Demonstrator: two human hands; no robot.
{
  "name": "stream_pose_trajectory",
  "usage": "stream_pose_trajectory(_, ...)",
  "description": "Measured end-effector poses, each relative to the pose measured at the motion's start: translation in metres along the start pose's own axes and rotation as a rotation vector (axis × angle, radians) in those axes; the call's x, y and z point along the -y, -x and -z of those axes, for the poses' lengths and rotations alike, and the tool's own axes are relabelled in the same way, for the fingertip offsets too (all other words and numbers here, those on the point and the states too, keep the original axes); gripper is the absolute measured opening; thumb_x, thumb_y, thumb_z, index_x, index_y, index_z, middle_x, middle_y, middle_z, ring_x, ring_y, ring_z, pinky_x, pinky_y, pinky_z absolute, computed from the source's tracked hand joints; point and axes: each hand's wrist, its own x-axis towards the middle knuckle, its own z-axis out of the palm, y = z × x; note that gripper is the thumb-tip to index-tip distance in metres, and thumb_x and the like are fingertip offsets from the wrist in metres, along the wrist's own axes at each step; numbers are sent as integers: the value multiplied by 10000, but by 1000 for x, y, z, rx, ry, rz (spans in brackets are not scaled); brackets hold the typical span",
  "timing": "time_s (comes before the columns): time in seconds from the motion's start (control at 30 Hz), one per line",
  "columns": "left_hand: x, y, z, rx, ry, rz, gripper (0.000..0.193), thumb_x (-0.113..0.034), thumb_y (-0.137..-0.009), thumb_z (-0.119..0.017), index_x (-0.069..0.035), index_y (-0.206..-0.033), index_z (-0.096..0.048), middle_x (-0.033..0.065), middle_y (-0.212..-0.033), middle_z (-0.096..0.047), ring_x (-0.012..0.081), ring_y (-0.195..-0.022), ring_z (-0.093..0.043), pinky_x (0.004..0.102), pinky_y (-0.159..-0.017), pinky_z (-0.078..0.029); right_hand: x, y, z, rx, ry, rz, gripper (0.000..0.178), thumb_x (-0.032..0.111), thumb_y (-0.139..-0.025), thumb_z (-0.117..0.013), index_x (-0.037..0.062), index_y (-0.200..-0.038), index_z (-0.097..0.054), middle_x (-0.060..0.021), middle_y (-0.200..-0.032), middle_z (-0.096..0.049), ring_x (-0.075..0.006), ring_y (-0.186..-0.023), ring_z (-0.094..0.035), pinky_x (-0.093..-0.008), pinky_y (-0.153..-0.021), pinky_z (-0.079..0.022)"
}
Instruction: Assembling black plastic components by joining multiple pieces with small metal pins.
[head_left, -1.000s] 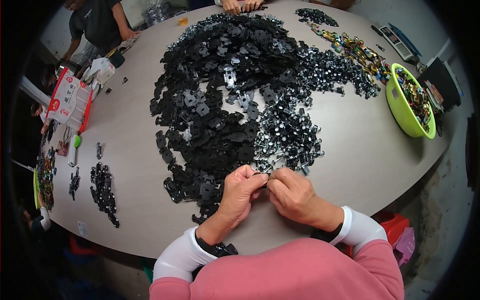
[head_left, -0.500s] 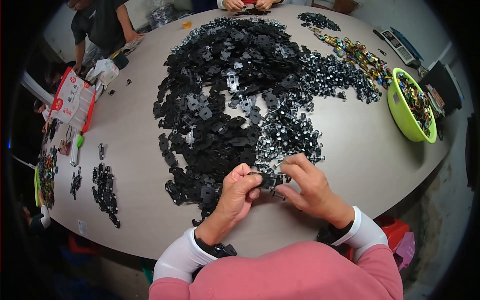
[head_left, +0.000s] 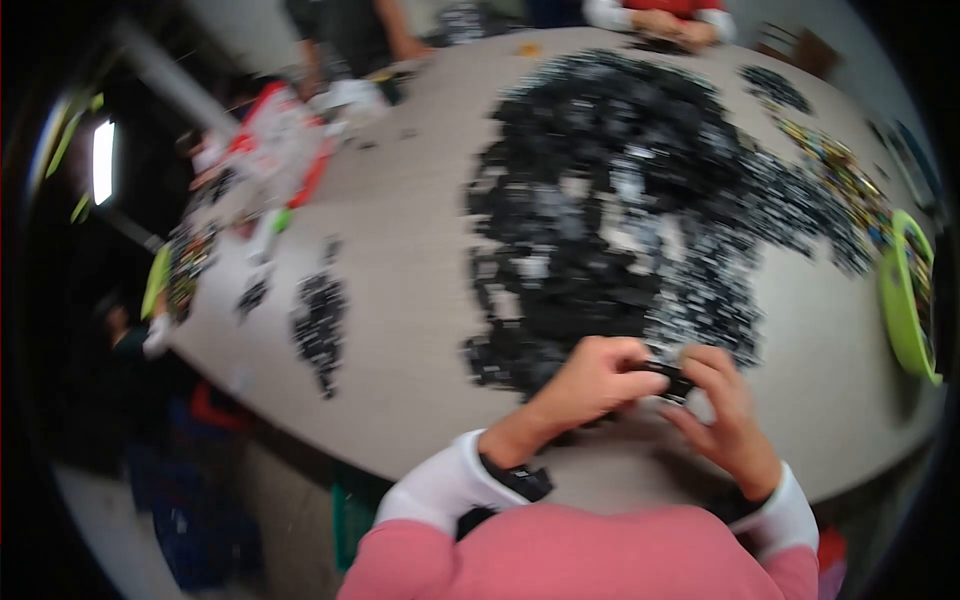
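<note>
My left hand [head_left: 598, 378] grips a small black part [head_left: 668, 380] between thumb and fingers at the near edge of the parts heap. On the other side of that part, my right hand [head_left: 728, 408] pinches it with thumb and forefinger. Motion blur hides its finer shape. Just beyond my hands lies a large pile of flat black parts [head_left: 560, 300]. To its right, close past my fingers, is a pile of small black-and-silver pieces [head_left: 715, 290].
A lime green basin [head_left: 905, 320] with colourful pieces stands at the right edge. Left on the table are a small group of dark assembled parts [head_left: 320, 325] and a red-and-white bag [head_left: 280, 145]. Across the table are another person's hands [head_left: 670, 28].
The whole view has swung left, so the table and piles appear farther right and blurred. My right fingers have come in closer on the black part; my left hand still grips it.
</note>
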Motion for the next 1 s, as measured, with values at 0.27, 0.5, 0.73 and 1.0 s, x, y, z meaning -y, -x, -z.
stream_pose_trajectory(0.27, -18, 67, 159, -1062, -451, -265, 198, -187, -794, -717, 4, -840, -697, -20, -668, -598, 54, -584, -510, 221, -531, -404, 3, 32, 13, 296, 88, -186, 212, -58, -669, -637, 20, -852, -565, -133, -923, -555, -313, -781, -586, -393, -637, -483)
stream_pose_trajectory(0.5, 25, 131, 258, -1506, -970, -396, 362, -179, -796, -746, 61, -1045, -641, 140, -988, -655, 210, -875, -621, 308, -778, -491, 3, 12, 8, 356, 140, -160, 141, -18, -763, -565, 19, -896, -543, -125, -932, -544, -325, -764, -578, -410, -634, -473)
stream_pose_trajectory(0.73, -7, 43, 57, -462, -724, -451, 132, -5, -757, -689, -5, -889, -681, 50, -779, -638, 135, -677, -589, 257, -610, -465, -3, 25, -7, 438, 175, -76, 125, 3, -748, -558, -15, -872, -567, -130, -1094, -532, -281, -873, -545, -379, -712, -503)
stream_pose_trajectory(1.0, 22, 17, 8, -185, -1382, -594, 175, -20, -719, -644, -55, -890, -623, 74, -834, -503, 252, -792, -516, 357, -650, -432, -6, 32, -2, 506, 171, -23, 113, 29, -761, -570, 3, -870, -579, -79, -1071, -526, -250, -858, -527, -348, -685, -492)
